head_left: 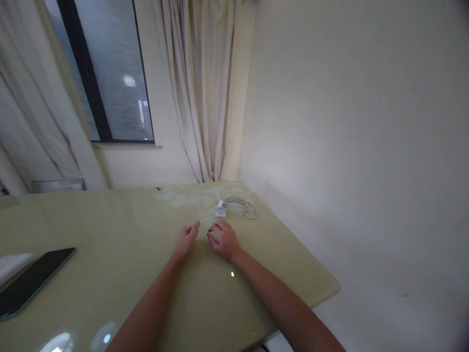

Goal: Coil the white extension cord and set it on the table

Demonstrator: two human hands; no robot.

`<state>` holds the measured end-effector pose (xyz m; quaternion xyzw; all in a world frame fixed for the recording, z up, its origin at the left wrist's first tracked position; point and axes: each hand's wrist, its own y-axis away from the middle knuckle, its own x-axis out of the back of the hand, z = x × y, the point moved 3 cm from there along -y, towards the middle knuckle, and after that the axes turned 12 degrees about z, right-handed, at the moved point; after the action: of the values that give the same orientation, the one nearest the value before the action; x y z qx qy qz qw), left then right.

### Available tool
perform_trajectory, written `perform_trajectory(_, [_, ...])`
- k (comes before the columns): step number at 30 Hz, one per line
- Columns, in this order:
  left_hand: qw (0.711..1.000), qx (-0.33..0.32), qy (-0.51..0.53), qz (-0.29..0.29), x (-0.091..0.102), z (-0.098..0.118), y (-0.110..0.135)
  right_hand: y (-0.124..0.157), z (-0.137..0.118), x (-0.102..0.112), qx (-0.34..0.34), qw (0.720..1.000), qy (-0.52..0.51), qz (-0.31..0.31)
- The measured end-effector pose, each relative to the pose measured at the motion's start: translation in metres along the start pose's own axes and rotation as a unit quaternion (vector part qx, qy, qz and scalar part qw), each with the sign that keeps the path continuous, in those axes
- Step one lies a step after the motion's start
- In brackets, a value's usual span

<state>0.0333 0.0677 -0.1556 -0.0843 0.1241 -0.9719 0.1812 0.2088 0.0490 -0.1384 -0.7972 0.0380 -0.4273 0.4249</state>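
My left hand (186,240) rests on its side on the pale green table, its thumb stretched forward. Its other fingers are partly hidden behind it, and no object shows in it. Just to the right, my right hand (224,239) lies with loosely bent fingers; a gap shows between thumb and forefinger, with nothing in it. The two hands are apart. Beyond the right hand sits a white charger plug (221,210), and beside it lies a coiled white cable (237,204). Neither hand touches them.
The glossy table (120,234) has its right edge along a white wall (348,146). A dark flat tablet-like object (34,281) and a white item (13,265) lie at the left. A tiny black object (159,188) is near the far edge. Curtains (208,98) hang behind.
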Motion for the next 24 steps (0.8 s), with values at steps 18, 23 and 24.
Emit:
perform_trajectory(18, [0.994, 0.037, -0.072, -0.069, 0.01, 0.006, 0.022, -0.096, 0.176, 0.065, -0.392, 0.907, 0.154, -0.006])
perform_trajectory(23, [0.994, 0.04, -0.074, -0.071, 0.009, 0.004, 0.024, -0.079, 0.191, 0.045, -0.426, 0.879, 0.186, -0.106])
perform_trajectory(24, [0.994, 0.039, -0.07, -0.074, 0.007, 0.004, 0.023, -0.077, 0.19, 0.044, -0.425, 0.877, 0.192, -0.116])
